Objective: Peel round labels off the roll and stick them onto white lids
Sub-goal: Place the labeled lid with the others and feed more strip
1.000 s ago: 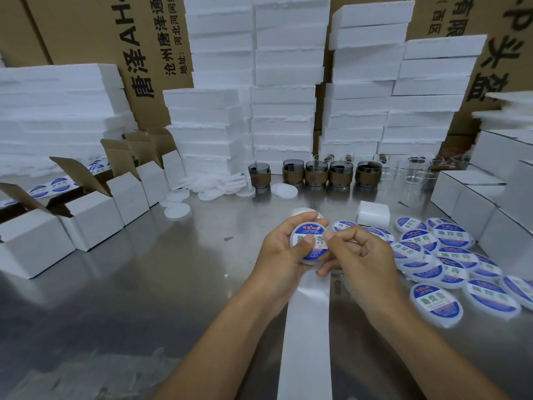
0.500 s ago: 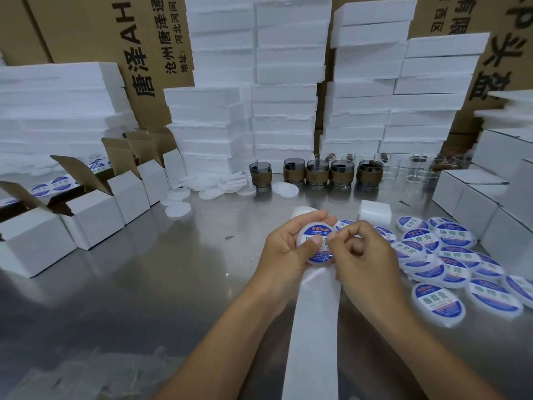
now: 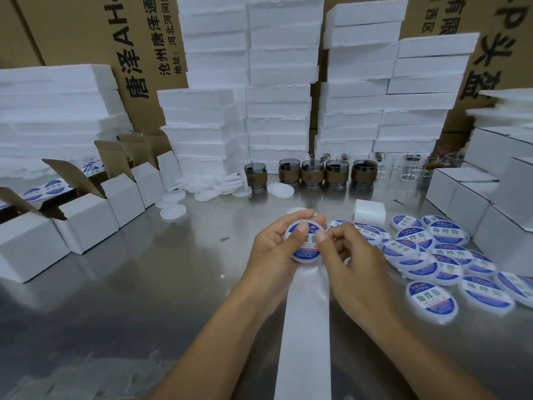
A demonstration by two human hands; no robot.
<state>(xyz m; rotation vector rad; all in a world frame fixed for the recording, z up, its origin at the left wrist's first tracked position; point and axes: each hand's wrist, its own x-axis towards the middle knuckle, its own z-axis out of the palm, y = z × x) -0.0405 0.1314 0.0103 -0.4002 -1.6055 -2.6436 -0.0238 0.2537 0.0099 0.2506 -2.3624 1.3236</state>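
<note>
My left hand (image 3: 274,249) holds a white round lid (image 3: 306,254) with a blue and white round label on its face, thumb lying across the label. My right hand (image 3: 350,261) is close beside it, its thumb tip pressing on the label and its fingers curled at the lid's right edge. A white strip of label backing paper (image 3: 305,336) hangs from under the hands toward me. Several labelled lids (image 3: 432,255) lie in a heap to the right on the steel table (image 3: 144,284). Plain white lids (image 3: 202,192) lie further back on the left.
Open white cartons (image 3: 86,215) line the left side, shut white boxes (image 3: 473,197) the right. Brown-sleeved glass jars (image 3: 311,173) and clear jars stand in a row at the back, before stacks of white foam blocks (image 3: 277,96) and cardboard boxes. A small foam block (image 3: 369,212) lies near the lids.
Both hands stayed around the labelled lid. My right thumb has shifted onto the label's face, and the backing strip swung slightly to the right.
</note>
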